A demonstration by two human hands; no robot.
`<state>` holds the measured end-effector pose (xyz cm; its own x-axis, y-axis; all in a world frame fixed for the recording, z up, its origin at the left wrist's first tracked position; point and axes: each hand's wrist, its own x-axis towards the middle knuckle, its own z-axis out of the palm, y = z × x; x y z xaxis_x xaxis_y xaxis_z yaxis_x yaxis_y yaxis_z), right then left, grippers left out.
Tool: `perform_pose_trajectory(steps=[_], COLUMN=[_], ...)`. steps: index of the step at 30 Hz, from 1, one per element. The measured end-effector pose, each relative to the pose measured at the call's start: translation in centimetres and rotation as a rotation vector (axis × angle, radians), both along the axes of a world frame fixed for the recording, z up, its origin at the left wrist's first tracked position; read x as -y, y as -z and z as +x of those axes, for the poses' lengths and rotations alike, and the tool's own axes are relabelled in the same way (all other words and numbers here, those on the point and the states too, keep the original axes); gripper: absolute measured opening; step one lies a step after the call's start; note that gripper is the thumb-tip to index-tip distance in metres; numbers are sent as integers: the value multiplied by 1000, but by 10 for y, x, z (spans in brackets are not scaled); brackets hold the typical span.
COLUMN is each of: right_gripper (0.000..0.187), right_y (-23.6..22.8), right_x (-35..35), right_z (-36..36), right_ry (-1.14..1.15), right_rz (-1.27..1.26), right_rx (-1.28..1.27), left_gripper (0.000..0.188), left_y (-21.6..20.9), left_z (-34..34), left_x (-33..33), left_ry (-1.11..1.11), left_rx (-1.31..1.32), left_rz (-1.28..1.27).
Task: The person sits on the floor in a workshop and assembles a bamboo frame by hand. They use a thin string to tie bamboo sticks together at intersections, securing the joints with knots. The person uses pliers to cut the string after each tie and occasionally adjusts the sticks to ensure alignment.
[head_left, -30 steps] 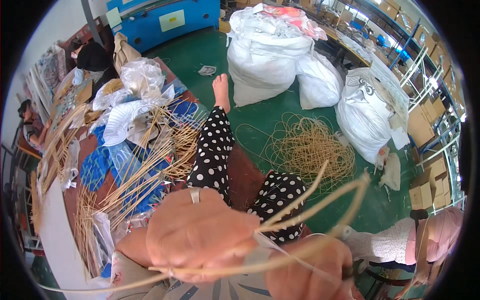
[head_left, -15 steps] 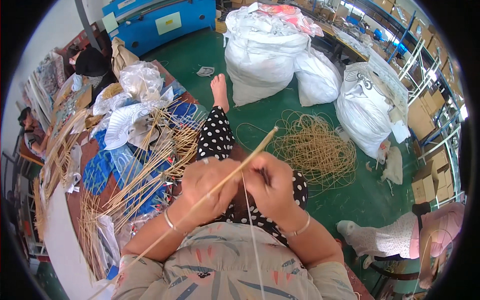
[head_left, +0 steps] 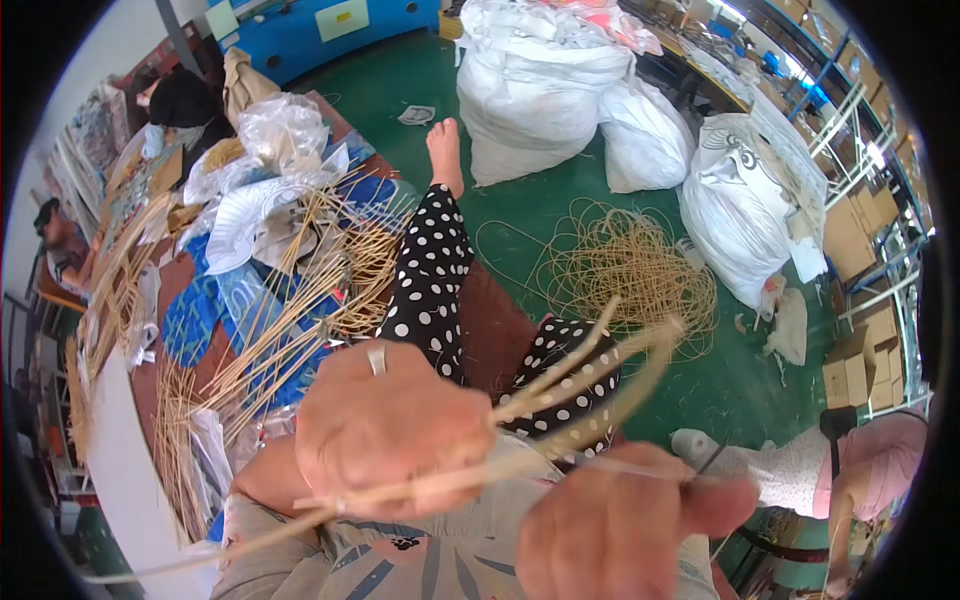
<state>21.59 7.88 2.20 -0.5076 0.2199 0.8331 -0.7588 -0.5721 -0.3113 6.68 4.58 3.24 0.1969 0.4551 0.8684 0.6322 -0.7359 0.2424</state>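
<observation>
My left hand, with a ring on one finger, is closed around thin cane strips. Their ends splay out to the right of the fist, and one long tail runs down to the lower left. Lower right, my right hand is blurred, its fingers curled and its thumb pointing right. A pale string stretches from the strips beside my left fist to the right hand, which grips it. Where the string meets the strips is smeared by motion.
Long sticks lie heaped on the left over blue sheeting. A loose cane coil rests on the green floor, with stuffed white sacks behind. Another person is at the right; others sit along the far left bench.
My hands have come apart and closer to me, left hand leftward, right hand down and right. The string, which hung down, now stretches sideways. The strips' ends have spread apart.
</observation>
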Motion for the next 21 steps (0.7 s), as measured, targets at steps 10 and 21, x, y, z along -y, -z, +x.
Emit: perform_pose_trajectory(steps=[10, 21], right_gripper=[28, 10], right_y=[-32, 35], right_x=[11, -43], right_z=[31, -14], right_ry=[1578, 1713], right_rz=[838, 601], right_rx=[691, 788], left_gripper=[27, 12], left_y=[-8, 35], left_z=[15, 5], left_x=[14, -23], left_ry=[220, -216], left_rx=[267, 9], left_rz=[-9, -206])
